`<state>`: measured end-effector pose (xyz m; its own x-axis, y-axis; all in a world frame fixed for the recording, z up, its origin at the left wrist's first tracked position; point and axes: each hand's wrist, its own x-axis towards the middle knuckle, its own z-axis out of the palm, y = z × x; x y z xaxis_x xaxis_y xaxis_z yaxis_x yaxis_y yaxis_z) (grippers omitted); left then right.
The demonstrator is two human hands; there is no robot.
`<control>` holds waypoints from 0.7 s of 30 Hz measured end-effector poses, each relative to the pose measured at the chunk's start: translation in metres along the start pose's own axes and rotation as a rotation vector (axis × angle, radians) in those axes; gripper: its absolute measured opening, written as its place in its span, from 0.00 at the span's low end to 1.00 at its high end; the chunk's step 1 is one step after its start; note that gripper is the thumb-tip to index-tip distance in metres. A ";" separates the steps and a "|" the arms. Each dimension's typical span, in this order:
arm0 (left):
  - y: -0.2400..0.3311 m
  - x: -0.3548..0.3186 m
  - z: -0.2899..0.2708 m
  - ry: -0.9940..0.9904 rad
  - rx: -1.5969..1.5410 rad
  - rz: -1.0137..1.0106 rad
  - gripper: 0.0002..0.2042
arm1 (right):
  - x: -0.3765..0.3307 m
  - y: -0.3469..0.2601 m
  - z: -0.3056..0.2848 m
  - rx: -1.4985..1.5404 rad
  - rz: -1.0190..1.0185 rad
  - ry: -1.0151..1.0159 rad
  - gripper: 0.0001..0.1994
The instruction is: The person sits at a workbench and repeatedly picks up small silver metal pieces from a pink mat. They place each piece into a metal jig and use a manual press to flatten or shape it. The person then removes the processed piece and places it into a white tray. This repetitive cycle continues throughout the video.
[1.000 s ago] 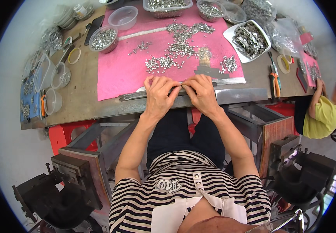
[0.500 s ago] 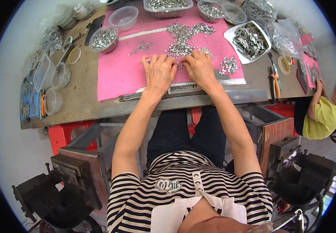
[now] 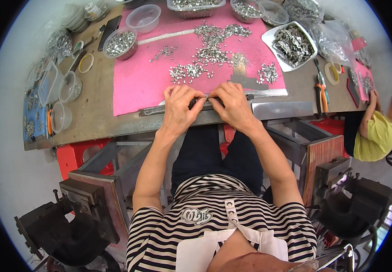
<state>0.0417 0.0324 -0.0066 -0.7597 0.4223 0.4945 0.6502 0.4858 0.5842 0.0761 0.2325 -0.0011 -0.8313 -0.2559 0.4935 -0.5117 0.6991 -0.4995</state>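
My left hand [image 3: 181, 108] and my right hand [image 3: 233, 105] meet at the near edge of the pink mat [image 3: 134, 86]. Thumbs and fingers of both are pinched together, tip to tip, over a dark narrow metal bar [image 3: 249, 97]. Whatever sits between the fingertips is too small and covered to make out. Just beyond my left hand lie small silvery metal pieces [image 3: 188, 71], with a larger heap of the same pieces [image 3: 212, 53] farther back. Past my right hand are a flat grey strip [image 3: 249, 83] and another little pile of silvery pieces [image 3: 267, 73].
Tubs of metal pieces [image 3: 120, 44] and a white tray of larger metal parts [image 3: 292, 46] stand around the mat. Orange-handled pliers [image 3: 324, 97] lie at right. A flat steel bar [image 3: 282, 110] runs along the table edge. Another person [image 3: 374, 136] sits at far right.
Both hands have drawn back toward me, from the silvery pieces to the bar at the mat's near edge. Their fingertips have come together, uncovering the pieces and the grey strip.
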 end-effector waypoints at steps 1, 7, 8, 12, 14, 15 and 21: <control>0.000 -0.002 0.002 0.017 -0.001 0.012 0.06 | -0.001 0.000 0.002 -0.010 -0.004 0.003 0.06; 0.000 -0.003 0.004 0.041 0.029 0.056 0.05 | 0.000 0.004 0.000 0.025 -0.002 -0.013 0.05; 0.000 -0.003 0.004 0.044 0.029 0.059 0.05 | 0.001 0.006 0.000 0.047 0.012 -0.023 0.05; -0.003 0.000 0.004 0.046 0.009 0.023 0.04 | 0.018 0.020 0.002 -0.048 0.045 0.057 0.05; -0.002 0.011 0.005 0.065 0.053 0.001 0.04 | 0.026 0.030 0.008 -0.115 0.069 0.079 0.05; -0.003 0.017 0.007 0.067 0.070 -0.004 0.04 | 0.029 0.032 0.011 -0.147 0.073 0.073 0.06; -0.029 0.049 0.030 0.044 0.209 0.028 0.05 | 0.038 0.042 0.024 -0.163 0.160 0.052 0.06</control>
<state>-0.0143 0.0620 -0.0180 -0.7382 0.4060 0.5387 0.6545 0.6244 0.4263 0.0180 0.2364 -0.0204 -0.8845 -0.1013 0.4555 -0.3290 0.8277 -0.4547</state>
